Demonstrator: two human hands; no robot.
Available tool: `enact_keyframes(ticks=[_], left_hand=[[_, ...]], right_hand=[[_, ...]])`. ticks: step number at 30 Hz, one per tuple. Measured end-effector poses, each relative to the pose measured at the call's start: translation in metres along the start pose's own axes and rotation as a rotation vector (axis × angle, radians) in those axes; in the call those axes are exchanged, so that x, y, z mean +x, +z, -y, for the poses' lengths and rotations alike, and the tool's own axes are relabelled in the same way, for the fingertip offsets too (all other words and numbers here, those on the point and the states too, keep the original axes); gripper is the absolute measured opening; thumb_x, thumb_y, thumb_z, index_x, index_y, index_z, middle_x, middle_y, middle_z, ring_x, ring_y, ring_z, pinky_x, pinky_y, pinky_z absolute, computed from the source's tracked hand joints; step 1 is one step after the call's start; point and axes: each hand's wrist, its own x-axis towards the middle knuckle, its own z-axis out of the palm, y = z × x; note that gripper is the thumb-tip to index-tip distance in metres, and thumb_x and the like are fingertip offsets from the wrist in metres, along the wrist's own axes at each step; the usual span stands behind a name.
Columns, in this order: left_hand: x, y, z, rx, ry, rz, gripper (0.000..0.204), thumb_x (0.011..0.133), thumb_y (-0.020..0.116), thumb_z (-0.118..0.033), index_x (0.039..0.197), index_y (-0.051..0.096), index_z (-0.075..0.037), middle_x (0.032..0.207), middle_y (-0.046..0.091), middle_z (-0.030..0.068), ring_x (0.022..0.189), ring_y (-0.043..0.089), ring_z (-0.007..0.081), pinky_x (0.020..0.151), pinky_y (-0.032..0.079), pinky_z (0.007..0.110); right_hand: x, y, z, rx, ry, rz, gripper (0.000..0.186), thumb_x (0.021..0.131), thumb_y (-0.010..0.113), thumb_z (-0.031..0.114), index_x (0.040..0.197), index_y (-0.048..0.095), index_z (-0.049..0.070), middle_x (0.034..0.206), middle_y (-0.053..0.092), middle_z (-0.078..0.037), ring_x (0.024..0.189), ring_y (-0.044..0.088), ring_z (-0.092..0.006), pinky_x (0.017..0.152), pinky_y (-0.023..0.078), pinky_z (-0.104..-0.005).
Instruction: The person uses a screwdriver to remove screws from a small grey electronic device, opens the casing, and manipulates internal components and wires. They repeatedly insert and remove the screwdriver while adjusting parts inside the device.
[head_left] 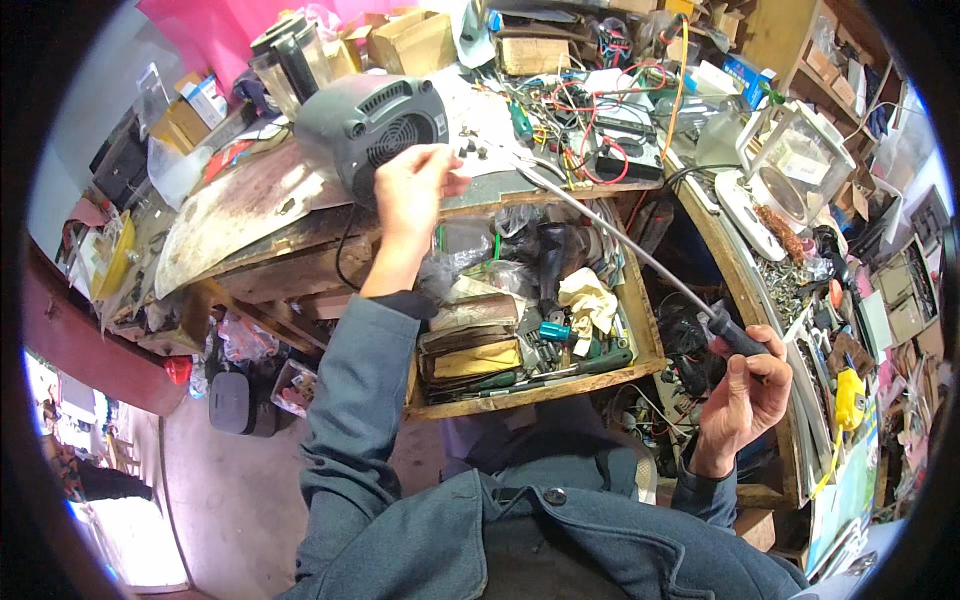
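A dark grey blender motor base [330, 128] lies on its side on the bench, its round vent grille and small feet facing me. My left hand [415, 185] is in front of its lower right edge, fingers bent and pressed together; whatever they hold, if anything, does not show. Off to the right, my right hand [745, 390] grips the black handle of a long screwdriver [640, 252]. Its thin metal shaft slants up and left over the open drawer, with the tip end near the bench edge. Several small dark pieces [475, 150] lie on the bench beside the base.
Below the bench edge, an open wooden drawer [540, 393] holds tools, bags and a cream cloth [590, 305]. Tangled wires and red test leads [620, 150] cover the bench behind. A clear jug [800, 160] and loose hardware crowd the right-hand bench.
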Motion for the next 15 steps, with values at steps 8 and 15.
enact_keyframes(ticks=[8, 15], left_hand=[[0.060, 0.045, 0.050, 1.164, 0.493, 0.067, 0.013, 0.092, 0.069, -0.017, 0.094, 0.080, -0.010, 0.090, 0.074, 0.0229, 0.087, 0.074, 0.0439, 0.075, 0.059, 0.052], [0.064, 0.041, 0.060, 1.076, 0.635, 0.122, 0.017, 0.095, 0.063, -0.012, 0.096, 0.076, -0.001, 0.090, 0.073, 0.0276, 0.084, 0.074, 0.0471, 0.073, 0.060, 0.054]], right_hand=[[0.008, -0.005, 0.009, -0.096, 0.016, -0.032, 0.017, 0.093, 0.073, -0.009, 0.102, 0.063, 0.002, 0.130, 0.060, -0.021, 0.109, 0.069, -0.0284, 0.089, 0.066, -0.0403], [0.003, 0.008, 0.005, -0.089, 0.002, 0.022, 0.016, 0.095, 0.073, -0.005, 0.105, 0.062, 0.001, 0.129, 0.060, -0.023, 0.109, 0.068, -0.0281, 0.088, 0.066, -0.0394]])
